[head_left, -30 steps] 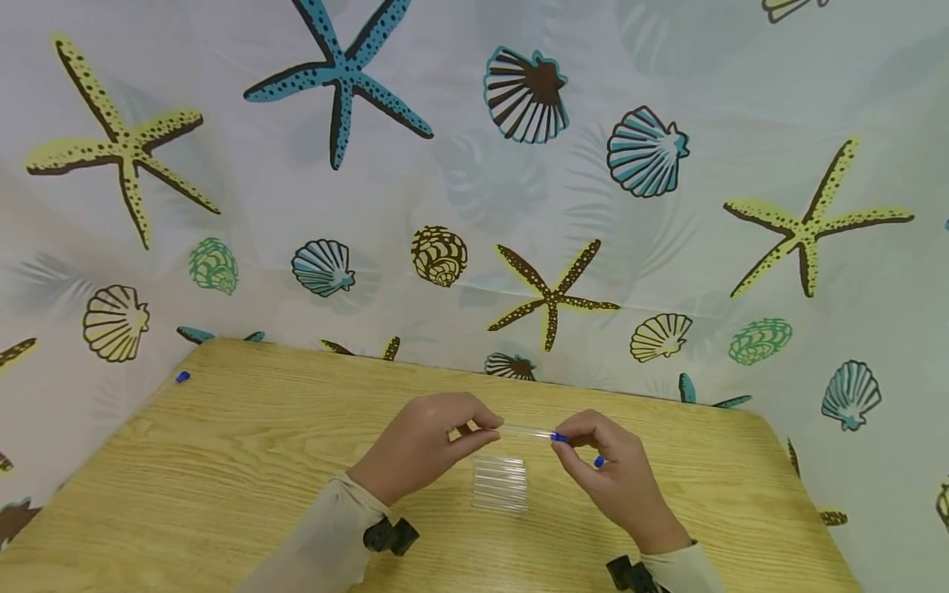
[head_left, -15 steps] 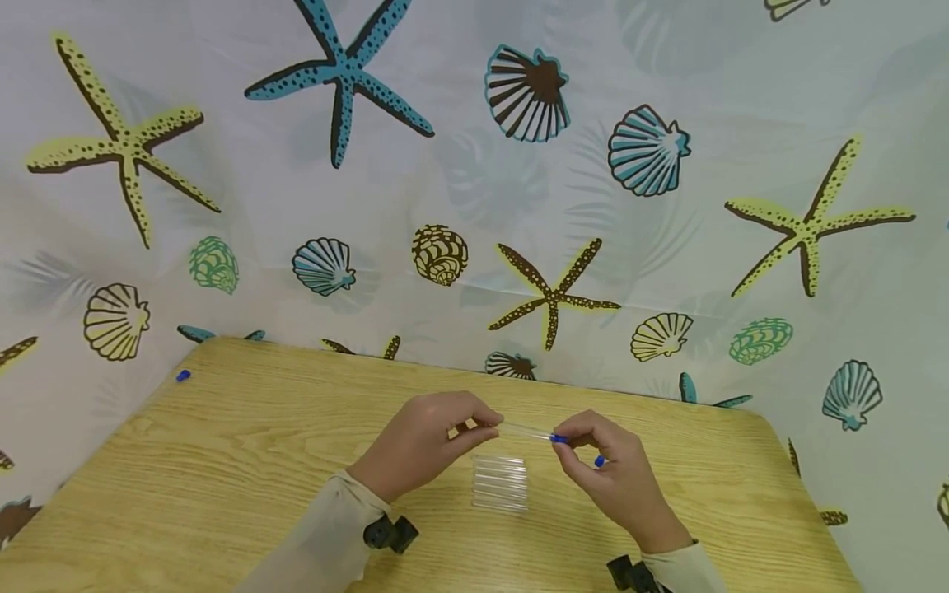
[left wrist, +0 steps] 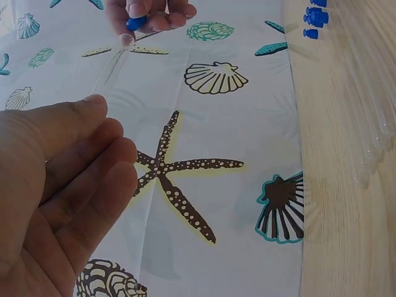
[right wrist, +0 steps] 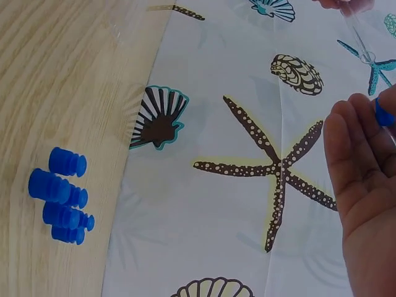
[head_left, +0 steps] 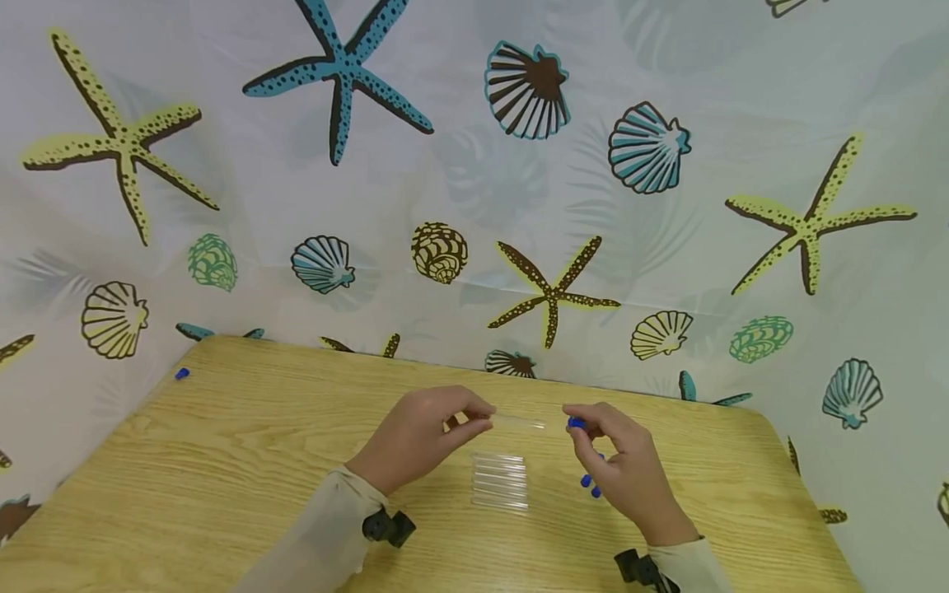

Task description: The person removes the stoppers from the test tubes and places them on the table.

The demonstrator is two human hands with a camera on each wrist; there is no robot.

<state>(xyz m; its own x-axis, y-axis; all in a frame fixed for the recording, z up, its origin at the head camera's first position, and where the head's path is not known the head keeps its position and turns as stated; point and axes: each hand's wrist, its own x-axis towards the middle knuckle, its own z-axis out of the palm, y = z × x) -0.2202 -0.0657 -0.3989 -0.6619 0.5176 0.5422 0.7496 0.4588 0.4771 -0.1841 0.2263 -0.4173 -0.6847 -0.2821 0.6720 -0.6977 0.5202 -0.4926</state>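
Note:
Between thumb and fingers, my left hand (head_left: 426, 436) pinches one end of a clear test tube (head_left: 522, 422), held roughly level above the table. The tube's open end points at my right hand (head_left: 630, 469). A blue stopper (head_left: 576, 423) is pinched in that right hand's fingertips, a short gap away from the tube's mouth. In the left wrist view the tube (left wrist: 113, 68) slants up toward the stopper (left wrist: 136, 23). At the edge of the right wrist view, fingers partly hide the stopper (right wrist: 383, 114).
Several clear tubes (head_left: 500, 482) lie side by side on the wooden table (head_left: 296, 428), below the hands. Loose blue stoppers (right wrist: 49, 185) cluster by the right hand, partly covered by it in the head view. Another blue stopper (head_left: 182, 374) lies at the far left corner. A patterned curtain (head_left: 385, 206) stands behind.
The stopper was at the tube's mouth in the earlier frames; now the two are apart. My right hand has moved right with the stopper, my left slightly left and up with the tube.

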